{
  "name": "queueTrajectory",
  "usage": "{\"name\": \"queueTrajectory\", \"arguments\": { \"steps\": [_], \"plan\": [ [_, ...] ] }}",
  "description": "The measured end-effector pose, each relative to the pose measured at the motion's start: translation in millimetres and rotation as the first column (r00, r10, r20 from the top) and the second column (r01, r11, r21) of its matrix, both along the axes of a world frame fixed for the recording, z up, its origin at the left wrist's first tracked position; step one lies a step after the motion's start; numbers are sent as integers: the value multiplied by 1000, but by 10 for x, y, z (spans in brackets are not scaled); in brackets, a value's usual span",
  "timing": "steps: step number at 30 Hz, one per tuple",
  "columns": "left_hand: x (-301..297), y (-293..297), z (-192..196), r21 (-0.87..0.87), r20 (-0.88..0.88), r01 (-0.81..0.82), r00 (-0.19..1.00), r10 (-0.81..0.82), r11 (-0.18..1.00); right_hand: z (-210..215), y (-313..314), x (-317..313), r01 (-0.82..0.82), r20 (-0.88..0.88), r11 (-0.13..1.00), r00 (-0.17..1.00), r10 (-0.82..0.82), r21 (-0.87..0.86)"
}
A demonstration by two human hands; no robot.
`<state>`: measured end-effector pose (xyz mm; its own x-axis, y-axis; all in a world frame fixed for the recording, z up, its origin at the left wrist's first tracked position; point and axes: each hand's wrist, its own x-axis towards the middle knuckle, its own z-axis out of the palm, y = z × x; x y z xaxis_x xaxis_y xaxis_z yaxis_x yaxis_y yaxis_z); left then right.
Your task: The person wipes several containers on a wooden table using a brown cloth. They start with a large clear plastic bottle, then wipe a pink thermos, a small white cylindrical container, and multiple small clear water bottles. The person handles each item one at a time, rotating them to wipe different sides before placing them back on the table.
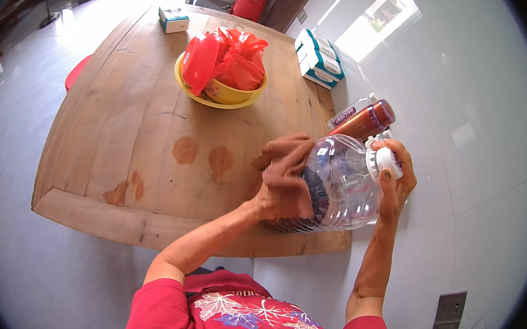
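A large clear plastic jug point(350, 185) with a white cap stands near the table's right front corner, looking tilted from above. Some dark contents show low inside it. My right hand point(400, 181) grips the jug at its neck, fingers wrapped around the white cap. A crumpled brown cloth point(291, 159) is bunched in my left hand point(273, 198), close against the jug's left side; the fingers are partly covered by it. Whether the cloth touches the jug or only the table there, I cannot tell.
Behind the jug are a copper-coloured thermos point(363, 121) and a clear bottle point(348, 113). Farther back sit wrapped tissue packs point(320, 62), a yellow basin point(232, 98) holding a red plastic bag point(245, 62), and a tissue box point(174, 23). Damp patches point(184, 151) mark the wooden table point(117, 139).
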<state>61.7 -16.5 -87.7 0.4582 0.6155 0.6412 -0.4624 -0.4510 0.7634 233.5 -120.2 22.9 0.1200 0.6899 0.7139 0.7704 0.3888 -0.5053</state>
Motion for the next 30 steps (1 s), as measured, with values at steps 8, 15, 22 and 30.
{"name": "queueTrajectory", "arguments": {
  "steps": [8,15,22,30],
  "plan": [
    [920,549,-716,-584,27,501,799,-601,639,-28,-24,-23,82,-4,997,997,-82,-4],
    [1390,811,-1399,-121,-97,452,880,-464,884,-9,116,-172,178,-43,984,983,-179,-17],
    [723,542,-1230,-719,50,320,909,-413,617,60,250,-74,246,-48,968,968,-248,-48],
    [315,-136,-1434,-523,-254,-330,940,226,786,105,538,28,202,-246,978,947,-208,-49]
  ]
}}
